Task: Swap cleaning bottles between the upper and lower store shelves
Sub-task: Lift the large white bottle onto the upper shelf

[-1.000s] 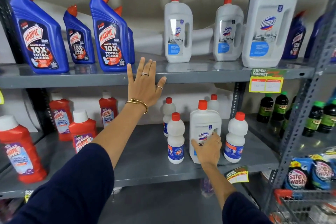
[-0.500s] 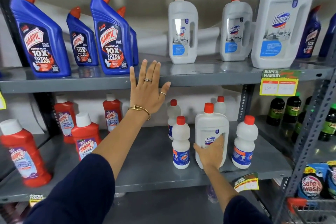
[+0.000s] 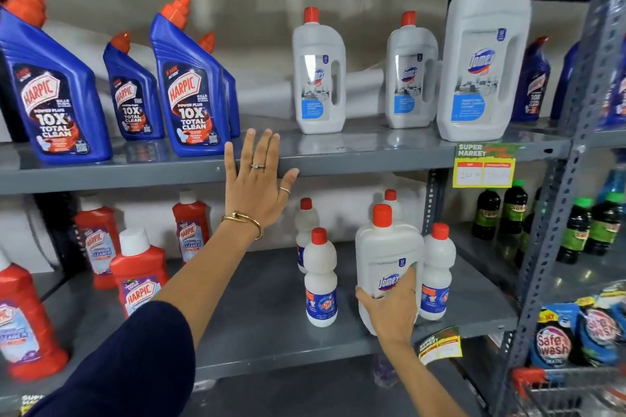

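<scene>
Here's the white Domex bottle (image 3: 386,267) on the lower shelf (image 3: 271,322), standing between two small white bottles, one to its left (image 3: 320,278) and one tucked just beside it on the right (image 3: 437,272), and it looks like a handful: a broad, stiff plastic body, likely full and weighty, with a smooth skin that could slide in a palm. Best bet, I'd say, is the moulded handle slot on its side or a firm wrap low around the belly, not the red cap. And the right hand (image 3: 393,310) is right there, fingers curled around the lower front of the bottle, thumb hooked on its left flank, grasping it; whether it has cleared the shelf I can't tell. The left hand (image 3: 259,186) is spread wide, fingers fanned, holding nothing, in front of the edge of the upper shelf (image 3: 355,159), where more Domex and blue Harpic bottles (image 3: 189,85) stand waiting.
</scene>
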A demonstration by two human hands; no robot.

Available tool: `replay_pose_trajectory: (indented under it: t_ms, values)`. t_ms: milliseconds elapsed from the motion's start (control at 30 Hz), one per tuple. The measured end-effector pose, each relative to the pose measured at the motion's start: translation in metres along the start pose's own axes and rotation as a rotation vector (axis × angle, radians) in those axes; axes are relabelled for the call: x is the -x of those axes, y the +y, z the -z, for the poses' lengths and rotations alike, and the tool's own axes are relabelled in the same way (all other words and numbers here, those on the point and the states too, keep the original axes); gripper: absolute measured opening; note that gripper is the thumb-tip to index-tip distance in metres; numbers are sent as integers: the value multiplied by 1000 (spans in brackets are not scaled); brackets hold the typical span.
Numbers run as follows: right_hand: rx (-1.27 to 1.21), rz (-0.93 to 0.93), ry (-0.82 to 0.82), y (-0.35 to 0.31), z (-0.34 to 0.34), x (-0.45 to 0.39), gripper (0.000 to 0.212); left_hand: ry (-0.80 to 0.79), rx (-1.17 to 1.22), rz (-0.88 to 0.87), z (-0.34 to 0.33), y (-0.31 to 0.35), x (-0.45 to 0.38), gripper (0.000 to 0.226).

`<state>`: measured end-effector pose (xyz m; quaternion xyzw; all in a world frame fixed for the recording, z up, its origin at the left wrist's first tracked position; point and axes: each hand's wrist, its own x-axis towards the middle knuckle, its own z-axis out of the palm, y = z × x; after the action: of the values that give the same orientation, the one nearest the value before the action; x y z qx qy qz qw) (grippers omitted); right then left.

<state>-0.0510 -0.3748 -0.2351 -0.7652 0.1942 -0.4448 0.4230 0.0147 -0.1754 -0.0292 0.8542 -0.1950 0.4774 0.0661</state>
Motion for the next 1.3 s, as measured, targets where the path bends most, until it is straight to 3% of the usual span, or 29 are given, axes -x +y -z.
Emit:
replay_pose_trajectory:
  t_ms: [333,533,700,800,967,1133,1300]
  values:
    - [-182,192,183,-93,62,-29,90,-57,3,-8,10,2,2,71]
    - [-312,281,257,-176,96,-58,102,-90,23,-27,19,-6,1,88]
    - [-384,371,331,-244,111,-96,98,-125,6,-106,25,-18,4,95]
    - [-400,399,358,-278,104,-125,103,-134,1,-109,25,-20,4,94]
    - [-336,369,308,-299,68,-162,113,-143,-24,-87,23,-18,5,72]
    - [-236,382,140,-282,20,-177,114,-128,-102,-66,25,-15,6,78]
    - [-161,392,139,-286,-7,-184,112,-107,-72,-50,23,-16,6,78]
